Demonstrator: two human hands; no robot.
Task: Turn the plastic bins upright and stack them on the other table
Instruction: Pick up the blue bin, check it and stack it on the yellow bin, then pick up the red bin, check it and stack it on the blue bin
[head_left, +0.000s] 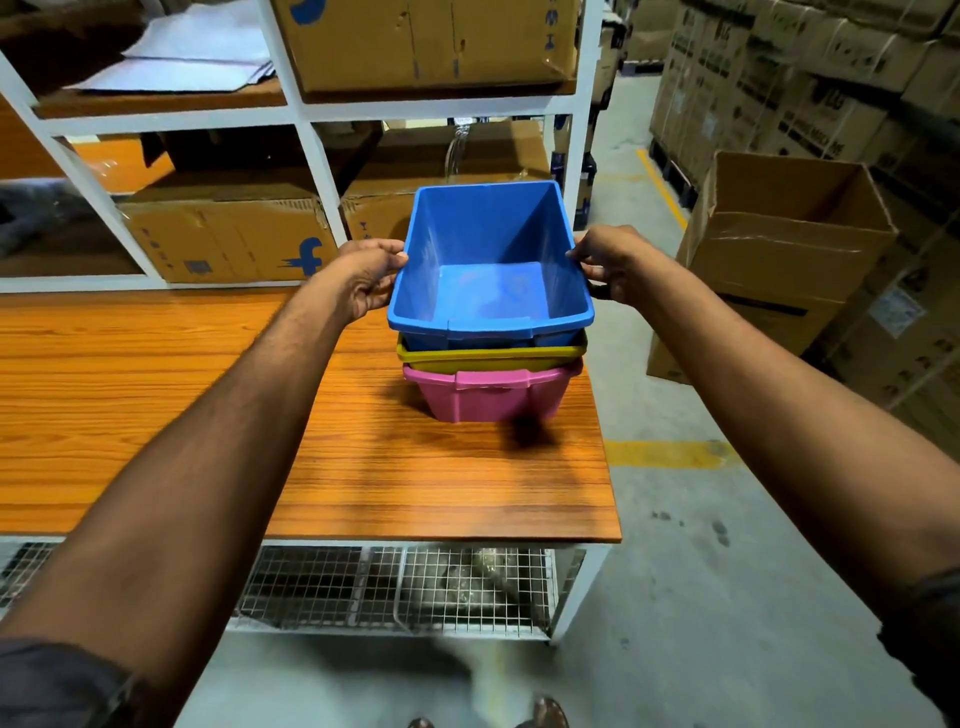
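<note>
A blue plastic bin (491, 244) sits upright and empty on top of a stack near the right end of the wooden table (156, 395). Under it shows the rim of a yellow bin (488, 355), nested in a pink bin (488, 395) that rests on the tabletop. My left hand (366, 278) grips the blue bin's left rim, thumb over the edge. My right hand (613, 262) grips its right rim the same way. Both arms are stretched forward.
A white shelf frame (304, 111) behind the table holds cardboard boxes (234, 239) and papers. An open cardboard box (774, 260) stands on the floor to the right, with stacked cartons behind it. Wire baskets (415, 587) hang below the tabletop. Yellow floor markings run alongside.
</note>
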